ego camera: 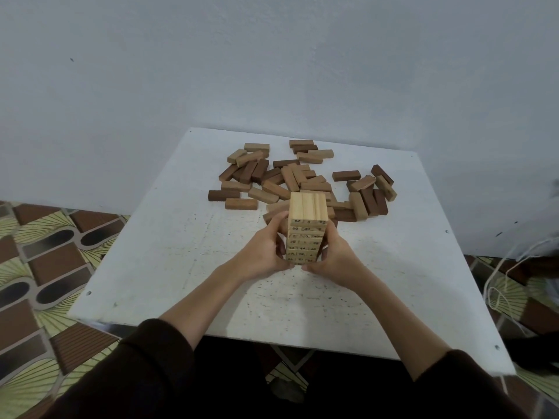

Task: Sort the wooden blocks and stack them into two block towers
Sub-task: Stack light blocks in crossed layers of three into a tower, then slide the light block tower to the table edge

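Observation:
A tower of pale numbered wooden blocks (pixel 307 225) stands upright at the middle of the white table (pixel 169 261). My left hand (pixel 266 249) grips its left side and my right hand (pixel 334 257) grips its right side, thumbs at the near base. Behind the tower lies a loose pile of brown and tan wooden blocks (pixel 290 179), spread across the far half of the table. The tower's lowest layers are hidden by my hands.
A second scatter of dark and tan blocks (pixel 370 195) lies to the right behind the tower. A grey wall (pixel 272 71) stands just past the table's far edge. Patterned floor tiles (pixel 45 261) surround the table; white cords (pixel 496 285) hang at the right.

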`<state>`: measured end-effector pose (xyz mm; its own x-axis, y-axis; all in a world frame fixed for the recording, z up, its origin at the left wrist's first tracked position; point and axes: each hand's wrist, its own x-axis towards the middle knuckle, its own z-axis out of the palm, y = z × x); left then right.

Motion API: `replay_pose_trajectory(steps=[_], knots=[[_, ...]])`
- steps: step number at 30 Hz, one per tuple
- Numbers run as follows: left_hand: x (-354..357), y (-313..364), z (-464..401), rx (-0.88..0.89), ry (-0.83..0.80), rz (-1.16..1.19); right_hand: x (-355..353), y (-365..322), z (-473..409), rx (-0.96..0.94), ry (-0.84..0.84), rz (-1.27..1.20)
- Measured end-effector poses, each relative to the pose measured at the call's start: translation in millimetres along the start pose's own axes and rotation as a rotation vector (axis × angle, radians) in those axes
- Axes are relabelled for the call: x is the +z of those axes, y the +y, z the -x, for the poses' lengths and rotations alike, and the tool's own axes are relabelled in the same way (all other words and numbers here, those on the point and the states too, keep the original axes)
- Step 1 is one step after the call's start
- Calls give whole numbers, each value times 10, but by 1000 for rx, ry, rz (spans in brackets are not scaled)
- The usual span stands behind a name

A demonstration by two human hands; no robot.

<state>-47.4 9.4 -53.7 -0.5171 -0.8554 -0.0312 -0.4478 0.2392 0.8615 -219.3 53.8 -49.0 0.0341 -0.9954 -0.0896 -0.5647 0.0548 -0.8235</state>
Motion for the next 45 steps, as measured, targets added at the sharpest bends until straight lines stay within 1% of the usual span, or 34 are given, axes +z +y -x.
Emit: replay_pose_trajectory(steps=[5, 10, 19, 24, 27, 32, 35, 41, 42, 44, 45], knots=[[145, 98, 3, 19, -17, 23, -120, 101, 108, -4, 1, 1], [428, 242, -92, 64, -55, 32, -356, 312, 265, 17, 40, -25], [1104, 677, -541, 103, -135, 82, -1050, 834, 430, 107, 146, -5], [1390, 892, -884, 63, -153, 88, -1431, 1070, 346, 148, 164, 30], [1518, 971, -1076, 90, -141, 55, -1619, 1158, 242, 163, 161, 19], [1669, 1021, -1431, 30, -143, 11, -1901, 1324, 7, 180, 188, 23], [1720, 1081, -1581, 31, -121, 14, -2017, 1400, -126, 182, 212, 22], [1791, 1130, -1771, 52, -8, -50, -2140, 1474, -357, 169, 244, 20], [1799, 1137, -1787, 77, 7, -73, -2148, 1477, -382, 169, 250, 19], [1817, 1149, -1808, 66, 35, -24, -2159, 1469, -411, 167, 261, 25], [1824, 1150, -1823, 69, 54, -42, -2163, 1465, -426, 167, 267, 29]])
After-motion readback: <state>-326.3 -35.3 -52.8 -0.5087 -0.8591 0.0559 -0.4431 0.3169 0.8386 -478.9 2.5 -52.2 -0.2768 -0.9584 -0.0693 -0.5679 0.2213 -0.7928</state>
